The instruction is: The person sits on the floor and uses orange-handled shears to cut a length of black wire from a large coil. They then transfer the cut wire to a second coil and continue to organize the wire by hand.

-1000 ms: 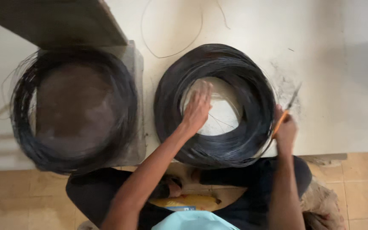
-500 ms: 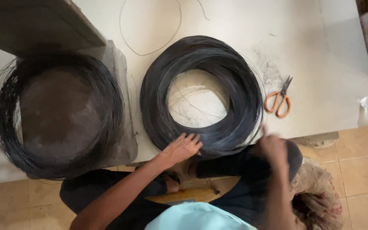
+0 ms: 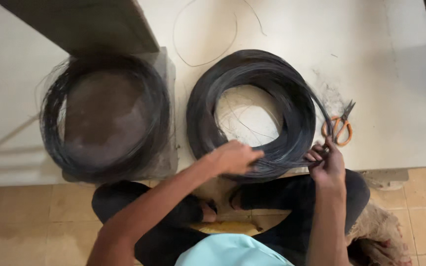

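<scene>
Large black wire coil (image 3: 257, 111) flat on white table (image 3: 395, 64); near rim under both hands. Left hand (image 3: 235, 157) pressed on strands; right hand (image 3: 327, 165) pinching a strand bundle at right edge.

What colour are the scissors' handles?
Orange handles on the scissors, seen in the head view.

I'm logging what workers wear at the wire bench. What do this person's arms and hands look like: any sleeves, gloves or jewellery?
Both arms are bare from the hands up to where they leave the picture; no sleeve shows on either. The left hand and right hand wear no gloves, and no ring, watch or bracelet can be seen. A light teal garment shows at the bottom edge, with dark trousers below the hands.
</scene>
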